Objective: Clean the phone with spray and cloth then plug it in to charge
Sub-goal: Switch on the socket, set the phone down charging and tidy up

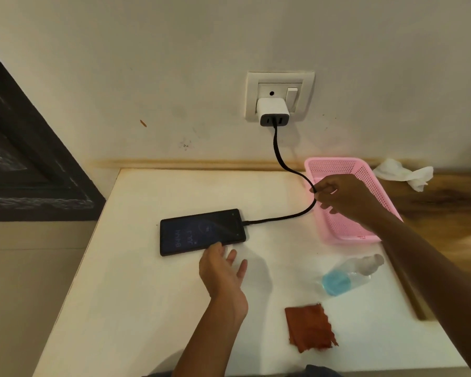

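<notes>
The dark phone (201, 232) lies flat on the white table (147, 295), screen lit, with the black cable (279, 156) plugged into its right end. That cable runs up to a white charger (273, 113) seated in the wall socket (280, 96). My right hand (340, 195) pinches the cable partway along, over the pink basket. My left hand (222, 270) is open, fingers straight, its fingertips touching the phone's near edge. The spray bottle (350, 274) with blue liquid lies on its side at the right. The rust-orange cloth (310, 327) lies flat near the front.
A pink perforated basket (335, 227) sits at the table's right, beneath my right wrist. A crumpled white tissue (404, 172) lies on the wooden surface (446, 202) beyond it. A dark framed panel (25, 159) leans at the left against the wall.
</notes>
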The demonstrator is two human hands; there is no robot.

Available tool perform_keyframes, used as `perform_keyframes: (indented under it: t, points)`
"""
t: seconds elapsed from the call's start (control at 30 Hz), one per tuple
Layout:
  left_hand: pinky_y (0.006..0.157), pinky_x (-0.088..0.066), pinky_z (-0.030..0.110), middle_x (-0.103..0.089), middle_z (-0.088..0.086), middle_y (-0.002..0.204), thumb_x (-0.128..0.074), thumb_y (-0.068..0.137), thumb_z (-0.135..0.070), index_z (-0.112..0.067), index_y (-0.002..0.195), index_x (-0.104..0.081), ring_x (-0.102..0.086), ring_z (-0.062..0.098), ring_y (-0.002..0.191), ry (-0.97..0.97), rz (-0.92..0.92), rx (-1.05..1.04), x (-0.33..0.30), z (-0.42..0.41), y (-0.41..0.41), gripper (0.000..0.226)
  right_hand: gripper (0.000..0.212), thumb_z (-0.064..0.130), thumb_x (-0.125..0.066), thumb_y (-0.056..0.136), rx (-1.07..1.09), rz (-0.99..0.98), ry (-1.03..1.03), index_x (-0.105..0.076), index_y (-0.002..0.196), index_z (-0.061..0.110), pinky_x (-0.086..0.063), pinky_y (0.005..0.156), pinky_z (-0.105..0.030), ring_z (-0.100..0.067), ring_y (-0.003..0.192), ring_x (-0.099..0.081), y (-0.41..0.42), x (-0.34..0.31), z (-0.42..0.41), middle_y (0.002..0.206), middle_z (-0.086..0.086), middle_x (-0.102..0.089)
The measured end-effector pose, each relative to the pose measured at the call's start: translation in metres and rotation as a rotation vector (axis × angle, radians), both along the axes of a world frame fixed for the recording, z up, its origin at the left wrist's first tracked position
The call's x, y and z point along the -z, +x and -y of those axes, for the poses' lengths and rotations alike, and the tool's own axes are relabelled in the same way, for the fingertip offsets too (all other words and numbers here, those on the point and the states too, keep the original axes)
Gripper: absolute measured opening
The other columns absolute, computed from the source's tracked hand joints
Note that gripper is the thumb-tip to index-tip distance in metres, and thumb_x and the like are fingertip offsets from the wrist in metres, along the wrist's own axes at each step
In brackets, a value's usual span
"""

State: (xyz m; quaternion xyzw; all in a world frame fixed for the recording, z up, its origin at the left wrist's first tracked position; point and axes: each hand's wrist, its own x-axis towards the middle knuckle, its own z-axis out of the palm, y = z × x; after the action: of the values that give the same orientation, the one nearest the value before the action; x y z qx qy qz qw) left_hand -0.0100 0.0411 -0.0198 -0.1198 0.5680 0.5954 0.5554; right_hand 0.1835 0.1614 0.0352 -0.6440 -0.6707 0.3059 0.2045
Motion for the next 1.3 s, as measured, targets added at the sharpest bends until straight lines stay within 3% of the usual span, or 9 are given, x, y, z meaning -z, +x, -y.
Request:
perform_keyframes:
  t: [0.43,0.7,0.87,1.03,1.17,1.3]
  points:
    - [0.091,-0.049,0.040,-0.054,0.008,0.133,-0.042,0.099,-0.024,-0.011,0.130,-0.050,-0.055,0.026,0.118,0.074,0.017,-0.023,-0.004,0.000,-0.006,0.035,0.016,0.004,-0.063,0.084,-0.032,0.047,0.009,-0.067,0.099,0.003,-0.041,0.056,-0.019,-0.015,0.067,-0.059,-0.007,-0.002,-0.003,0.083,-0.009,-0.066]
    - [0.096,-0.047,0.042,-0.051,0.005,0.139,-0.042,0.099,-0.029,-0.013,0.134,-0.048,-0.053,0.027,0.121,0.060,-0.025,0.012,0.000,0.001,-0.003,0.039,0.037,0.011,-0.074,0.075,0.010,0.081,0.065,-0.061,0.109,0.018,-0.049,0.078,-0.036,-0.019,0.082,-0.057,0.008,-0.005,-0.005,0.097,-0.001,-0.062]
    - [0.095,-0.046,0.043,-0.050,0.005,0.140,-0.040,0.099,-0.032,-0.015,0.136,-0.046,-0.053,0.028,0.122,0.079,-0.006,0.043,0.001,0.002,0.000,0.041,0.031,0.016,-0.073,0.077,0.047,0.013,0.081,-0.061,0.105,0.023,-0.050,0.078,-0.036,-0.020,0.081,-0.059,0.013,-0.005,0.004,0.094,0.002,-0.063]
    - [0.098,-0.045,0.044,-0.050,0.004,0.139,-0.042,0.098,-0.032,-0.015,0.134,-0.047,-0.052,0.027,0.122,0.101,-0.028,0.092,0.000,0.007,0.002,0.040,0.022,0.017,-0.065,0.084,0.071,-0.083,0.061,-0.062,0.106,0.018,-0.049,0.074,-0.033,-0.017,0.072,-0.063,0.014,-0.005,0.019,0.087,0.002,-0.065]
    - [0.098,-0.043,0.043,-0.051,0.004,0.137,-0.039,0.100,-0.032,-0.015,0.134,-0.046,-0.052,0.027,0.121,0.146,-0.106,0.184,0.004,0.016,0.008,0.039,0.018,0.020,-0.059,0.089,0.068,-0.091,0.042,-0.061,0.107,0.015,-0.049,0.068,-0.031,-0.015,0.069,-0.064,0.025,-0.018,0.033,0.089,0.003,-0.062]
    - [0.100,-0.040,0.039,-0.055,0.001,0.129,-0.044,0.099,-0.023,-0.020,0.133,-0.046,-0.053,0.024,0.118,0.268,-0.342,0.323,0.012,0.033,0.026,0.035,0.017,0.010,-0.048,0.094,0.119,-0.129,0.021,-0.061,0.105,0.011,-0.049,0.062,-0.032,-0.017,0.068,-0.062,0.049,-0.036,0.051,0.095,-0.007,-0.062]
